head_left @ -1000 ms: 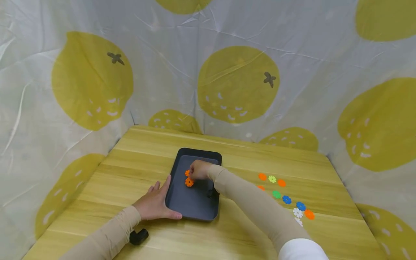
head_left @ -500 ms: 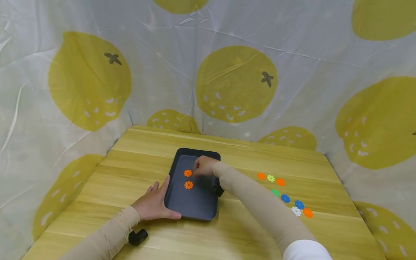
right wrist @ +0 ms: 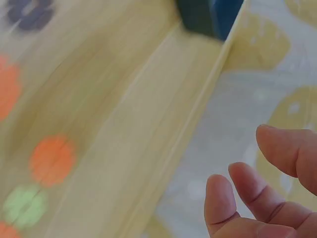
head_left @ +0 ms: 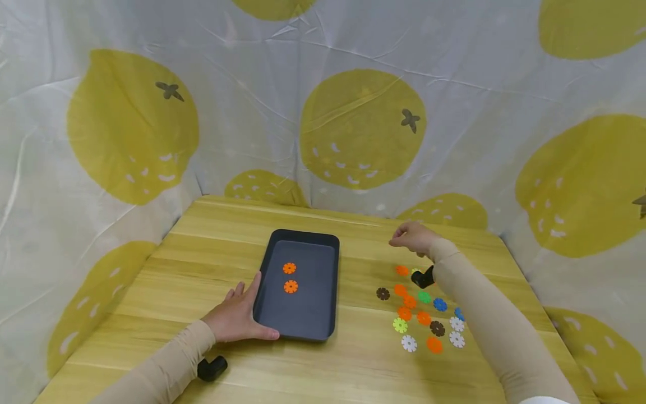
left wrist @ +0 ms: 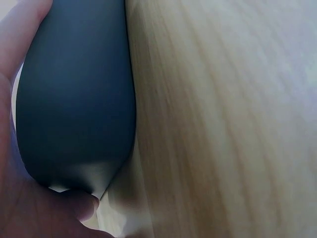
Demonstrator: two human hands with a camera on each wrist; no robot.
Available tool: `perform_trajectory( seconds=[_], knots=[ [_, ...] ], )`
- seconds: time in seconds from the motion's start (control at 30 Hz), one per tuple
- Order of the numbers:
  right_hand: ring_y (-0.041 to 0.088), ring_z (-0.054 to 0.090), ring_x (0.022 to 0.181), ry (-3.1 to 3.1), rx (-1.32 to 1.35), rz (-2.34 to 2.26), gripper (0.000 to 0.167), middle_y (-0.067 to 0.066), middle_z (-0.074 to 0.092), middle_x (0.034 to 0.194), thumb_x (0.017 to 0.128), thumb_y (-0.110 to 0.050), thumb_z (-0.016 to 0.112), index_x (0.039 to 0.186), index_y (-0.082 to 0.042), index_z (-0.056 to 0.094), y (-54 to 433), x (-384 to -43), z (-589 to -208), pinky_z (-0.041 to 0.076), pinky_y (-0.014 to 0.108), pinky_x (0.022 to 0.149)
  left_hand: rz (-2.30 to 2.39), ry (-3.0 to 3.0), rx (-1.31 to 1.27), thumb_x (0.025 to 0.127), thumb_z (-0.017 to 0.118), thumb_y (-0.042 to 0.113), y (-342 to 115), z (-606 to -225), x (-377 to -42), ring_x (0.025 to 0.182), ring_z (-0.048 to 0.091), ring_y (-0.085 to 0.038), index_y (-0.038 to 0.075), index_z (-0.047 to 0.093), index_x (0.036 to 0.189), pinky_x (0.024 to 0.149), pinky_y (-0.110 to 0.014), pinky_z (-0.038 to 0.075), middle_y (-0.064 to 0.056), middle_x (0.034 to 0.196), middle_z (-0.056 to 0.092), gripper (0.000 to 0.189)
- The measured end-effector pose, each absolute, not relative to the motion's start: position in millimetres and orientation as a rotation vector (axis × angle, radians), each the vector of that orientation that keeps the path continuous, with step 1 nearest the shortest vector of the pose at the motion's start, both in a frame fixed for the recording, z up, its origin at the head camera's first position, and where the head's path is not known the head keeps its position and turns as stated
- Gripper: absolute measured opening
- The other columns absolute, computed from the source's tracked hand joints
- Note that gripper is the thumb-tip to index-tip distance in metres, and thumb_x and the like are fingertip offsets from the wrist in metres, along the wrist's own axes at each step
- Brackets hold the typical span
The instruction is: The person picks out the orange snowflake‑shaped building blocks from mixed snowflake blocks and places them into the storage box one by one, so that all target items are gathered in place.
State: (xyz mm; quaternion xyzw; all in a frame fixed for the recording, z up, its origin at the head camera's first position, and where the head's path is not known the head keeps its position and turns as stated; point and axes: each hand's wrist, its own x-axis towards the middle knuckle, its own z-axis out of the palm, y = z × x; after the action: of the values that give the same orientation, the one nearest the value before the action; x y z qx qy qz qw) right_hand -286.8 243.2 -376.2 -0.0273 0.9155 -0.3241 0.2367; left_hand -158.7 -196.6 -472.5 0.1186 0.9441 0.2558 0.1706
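A dark grey rectangular tray [head_left: 308,314] lies on the table with two orange flower-shaped plastic discs in it: an upper disc [head_left: 289,268] and a lower disc [head_left: 290,287]. My left hand [head_left: 236,318] rests against the tray's left side, thumb at the near corner and fingers spread along the edge. The left wrist view shows the tray's outer wall [left wrist: 74,99] beside that hand. Raised above the table's right part, my right hand [head_left: 415,238] has bent fingers. In the right wrist view a gap separates its thumb and fingertips [right wrist: 242,173], and nothing is between them.
Several loose discs lie right of the tray, among them a brown disc [head_left: 383,294], a green disc [head_left: 424,297], a blue disc [head_left: 440,304] and a white disc [head_left: 409,343]. A lemon-patterned cloth [head_left: 262,112] hangs behind the wooden table [head_left: 363,359].
My right hand has left the tray and moved right, over the loose discs. The two orange discs stay in the tray, slightly farther apart. My left hand has stayed at the tray's edge.
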Motion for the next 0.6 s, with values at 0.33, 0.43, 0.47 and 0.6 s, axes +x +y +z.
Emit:
perform_trajectory(
  seconds=[0.33, 0.43, 0.47, 0.6],
  knots=[
    [0.010, 0.028, 0.054, 2.495, 0.186, -0.887, 0.028, 0.001, 0.048, 0.083, 0.100, -0.025, 0.063, 0.111, -0.002, 0.053, 335, -258, -427, 0.030, 0.026, 0.053, 0.721, 2.670, 0.329, 0.064, 0.079, 0.079, -197, -471, -158, 0.149, 0.013, -0.061, 0.007, -0.006, 0.164, 0.110, -0.075, 0.030, -0.040, 0.160, 0.021, 0.149],
    [0.012, 0.032, 0.058, 2.507, 0.199, -0.889, 0.030, 0.002, 0.048, 0.084, 0.096, -0.025, 0.067, 0.107, -0.002, 0.051, 342, -253, -442, 0.031, 0.026, 0.054, 0.725, 2.663, 0.330, 0.064, 0.079, 0.079, -196, -471, -158, 0.150, 0.012, -0.060, 0.008, -0.007, 0.164, 0.111, -0.075, 0.029, -0.039, 0.160, 0.021, 0.149],
    [0.013, 0.036, 0.062, 2.518, 0.190, -0.884, 0.031, 0.003, 0.050, 0.086, 0.095, -0.025, 0.069, 0.106, -0.002, 0.051, 343, -251, -446, 0.033, 0.027, 0.056, 0.725, 2.662, 0.329, 0.064, 0.079, 0.079, -195, -471, -158, 0.150, 0.011, -0.060, 0.008, -0.007, 0.164, 0.110, -0.075, 0.029, -0.039, 0.160, 0.021, 0.149],
    [0.022, 0.045, 0.082, 2.579, 0.166, -0.838, 0.035, 0.013, 0.053, 0.103, 0.093, -0.023, 0.071, 0.107, 0.001, 0.051, 344, -246, -456, 0.041, 0.031, 0.070, 0.724, 2.664, 0.336, 0.064, 0.079, 0.079, -193, -469, -158, 0.150, 0.012, -0.061, 0.007, -0.007, 0.163, 0.110, -0.075, 0.030, -0.040, 0.160, 0.021, 0.150]
  ],
)
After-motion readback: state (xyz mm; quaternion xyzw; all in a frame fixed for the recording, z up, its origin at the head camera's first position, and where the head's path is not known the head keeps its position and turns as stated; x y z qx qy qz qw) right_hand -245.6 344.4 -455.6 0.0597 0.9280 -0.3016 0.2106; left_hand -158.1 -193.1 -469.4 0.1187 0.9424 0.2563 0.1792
